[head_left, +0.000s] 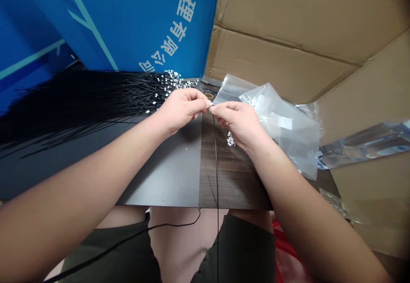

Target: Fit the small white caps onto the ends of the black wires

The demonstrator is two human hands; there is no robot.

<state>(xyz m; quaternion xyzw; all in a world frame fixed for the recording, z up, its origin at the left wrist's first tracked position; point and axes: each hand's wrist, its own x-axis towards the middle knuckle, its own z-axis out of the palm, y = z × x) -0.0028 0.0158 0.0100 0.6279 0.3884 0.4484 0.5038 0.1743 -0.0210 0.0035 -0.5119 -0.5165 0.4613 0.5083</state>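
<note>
My left hand and my right hand meet fingertip to fingertip above a dark table. Both are pinched shut on the top end of a thin black string, which hangs down past the table's front edge. A tiny white piece sits between the fingertips. A big bundle of black strings with small white tags on their ends lies on the table to the left. A small heap of loose white tags lies under my right wrist.
Clear plastic bags lie to the right on the table. Brown cardboard box flaps stand behind and to the right. A blue printed panel stands at the back left. A black cable crosses my lap.
</note>
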